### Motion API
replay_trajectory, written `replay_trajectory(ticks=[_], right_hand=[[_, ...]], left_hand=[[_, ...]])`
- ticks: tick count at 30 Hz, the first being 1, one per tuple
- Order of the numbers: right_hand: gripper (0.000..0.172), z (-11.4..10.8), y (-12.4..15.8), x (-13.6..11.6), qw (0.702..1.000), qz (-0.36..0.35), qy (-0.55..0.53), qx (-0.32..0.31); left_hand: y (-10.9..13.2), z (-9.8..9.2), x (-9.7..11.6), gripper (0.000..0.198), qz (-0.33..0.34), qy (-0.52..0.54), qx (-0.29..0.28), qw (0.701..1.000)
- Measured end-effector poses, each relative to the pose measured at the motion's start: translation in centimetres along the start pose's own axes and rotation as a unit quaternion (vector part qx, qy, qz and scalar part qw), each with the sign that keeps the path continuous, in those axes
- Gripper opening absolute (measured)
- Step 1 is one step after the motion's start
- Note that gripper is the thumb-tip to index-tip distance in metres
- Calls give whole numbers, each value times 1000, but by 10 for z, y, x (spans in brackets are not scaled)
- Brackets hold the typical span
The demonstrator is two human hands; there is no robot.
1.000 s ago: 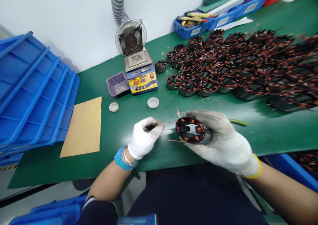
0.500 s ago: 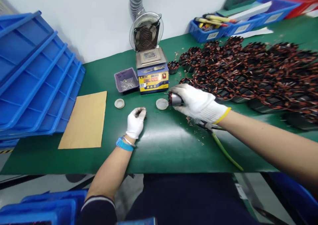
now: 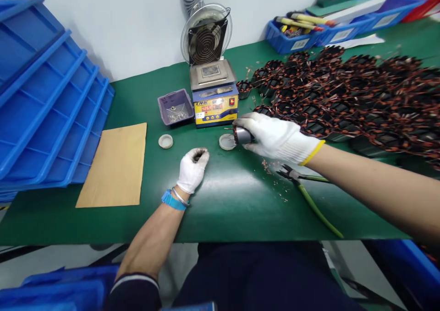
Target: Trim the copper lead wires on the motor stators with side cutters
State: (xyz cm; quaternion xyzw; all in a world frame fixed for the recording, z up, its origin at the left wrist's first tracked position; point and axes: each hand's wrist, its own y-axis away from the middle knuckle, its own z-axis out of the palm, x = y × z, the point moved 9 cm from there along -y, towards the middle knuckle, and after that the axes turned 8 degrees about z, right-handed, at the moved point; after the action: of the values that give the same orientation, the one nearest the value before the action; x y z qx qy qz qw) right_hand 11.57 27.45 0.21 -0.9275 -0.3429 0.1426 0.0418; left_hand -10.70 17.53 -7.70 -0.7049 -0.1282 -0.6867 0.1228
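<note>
My right hand (image 3: 277,136), in a white glove, grips a copper-wound motor stator (image 3: 242,135) on its side, its end held against a small white cap (image 3: 227,141) on the green mat. My left hand (image 3: 192,168), also gloved, rests on the mat with its fingers curled in a loose fist; nothing shows in it. Just behind the stator stands a blue and yellow solder pot (image 3: 214,99) with a lit display.
Several wound stators (image 3: 337,91) crowd the right of the green bench (image 3: 227,201). Green-handled cutters (image 3: 302,182) lie under my right forearm. A purple tray (image 3: 175,107), a second white cap (image 3: 165,141), brown card (image 3: 115,164), stacked blue crates (image 3: 44,100) and a fume fan (image 3: 206,36) stand around.
My right hand carried the stator from in front of me forward to the white cap by the solder pot. My left hand let go of the wire and stayed curled on the mat.
</note>
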Motion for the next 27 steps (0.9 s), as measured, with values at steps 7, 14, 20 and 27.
replay_trajectory(ticks=[7,14,20,27], right_hand=[[66,5,-1,-9,998,-12,59,-21],[63,-37,8,-10,998,-39,-6,55],[40,-46,-4,-30,980,-72,187,-10],[38,-22,-13,-62,956,-55,278,-72]], left_hand=[[1,1,3,9,7,-17,-11,1000],[3,2,7,6,14,-35,-16,999],[3,2,9,5,21,-46,-20,999],[1,2,9,6,29,-57,-28,998]])
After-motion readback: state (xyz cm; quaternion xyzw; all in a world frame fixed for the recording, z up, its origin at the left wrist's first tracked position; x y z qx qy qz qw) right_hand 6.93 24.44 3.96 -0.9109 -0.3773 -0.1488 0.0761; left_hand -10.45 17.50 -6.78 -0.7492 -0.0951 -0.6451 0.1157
